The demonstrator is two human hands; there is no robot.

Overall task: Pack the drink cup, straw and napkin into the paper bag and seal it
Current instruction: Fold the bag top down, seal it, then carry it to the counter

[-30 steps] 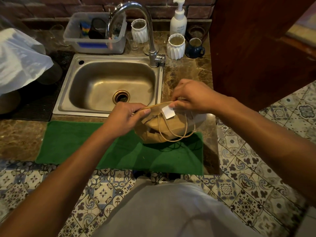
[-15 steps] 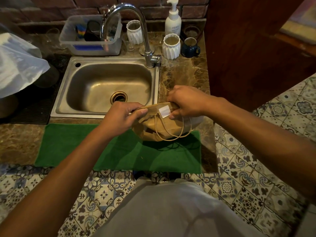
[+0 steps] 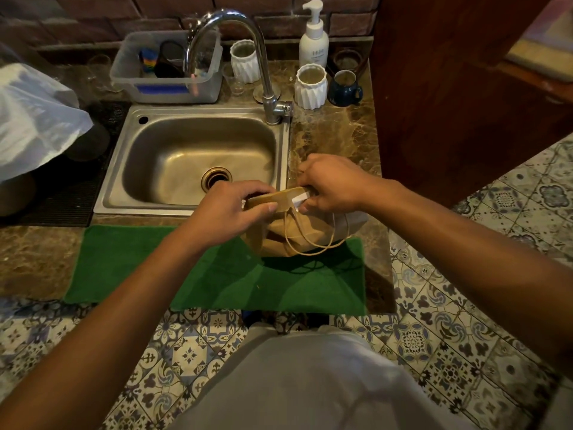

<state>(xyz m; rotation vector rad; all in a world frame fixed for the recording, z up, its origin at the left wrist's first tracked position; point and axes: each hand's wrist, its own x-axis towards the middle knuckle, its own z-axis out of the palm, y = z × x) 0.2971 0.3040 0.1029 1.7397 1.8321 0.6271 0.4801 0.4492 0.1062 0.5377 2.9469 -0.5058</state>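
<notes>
A brown paper bag [image 3: 297, 234] stands on the right end of a green mat [image 3: 192, 268], its top folded flat and its string handles hanging down the front. My left hand [image 3: 229, 209] pinches the left end of the folded top. My right hand [image 3: 335, 184] grips the right end, its thumb pressing a small white sticker [image 3: 299, 201] onto the fold. The cup, straw and napkin are not visible; the bag hides whatever is inside.
A steel sink [image 3: 198, 159] with a tall tap [image 3: 248, 57] lies just behind the bag. Behind it stand a plastic tub [image 3: 167, 72], white ribbed cups [image 3: 310, 86], a blue mug [image 3: 344, 88] and a soap pump bottle [image 3: 313, 38]. A white plastic bag [image 3: 31, 119] sits at left; a wooden panel [image 3: 449, 88] rises at right.
The white sticker has moved from hanging loose over the bag's front to lying against the folded top under my right thumb. Both hands stay on the fold.
</notes>
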